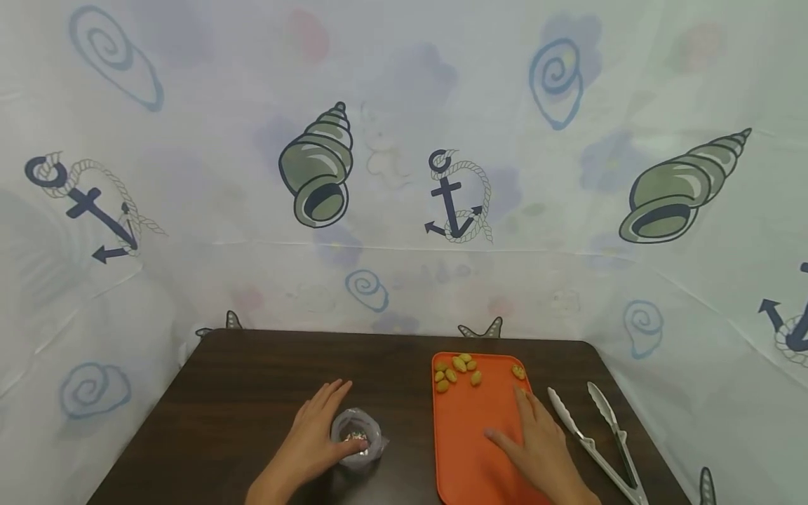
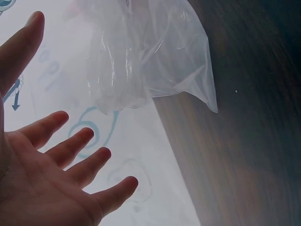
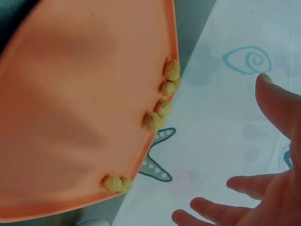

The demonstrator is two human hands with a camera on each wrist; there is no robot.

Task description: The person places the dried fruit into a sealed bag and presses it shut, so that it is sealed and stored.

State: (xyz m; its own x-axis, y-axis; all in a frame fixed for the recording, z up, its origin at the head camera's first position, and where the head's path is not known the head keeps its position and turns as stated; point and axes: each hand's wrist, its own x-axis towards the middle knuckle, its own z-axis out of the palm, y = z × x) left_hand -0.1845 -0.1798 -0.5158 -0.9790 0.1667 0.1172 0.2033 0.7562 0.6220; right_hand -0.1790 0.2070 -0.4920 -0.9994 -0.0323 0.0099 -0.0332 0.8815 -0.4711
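An orange tray (image 1: 467,435) lies on a dark table (image 1: 221,393), yellow nuggets (image 1: 459,364) mostly along its far end. Above the tray's right side is the right hand (image 1: 536,442), fingers spread. Left of the tray, the left hand (image 1: 309,442), fingers extended and parted, is beside a clear plastic bag (image 2: 174,56). Tongs (image 1: 590,444) lie spread right of the tray; behind it hangs a shell-and-anchor cloth (image 1: 404,196).

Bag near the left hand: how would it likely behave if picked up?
The bag would probably crumple easily, since its film looks thin, see-through and creased. Its glinting contents could shift or spill if it tipped, as the mouth appears open in the head view.
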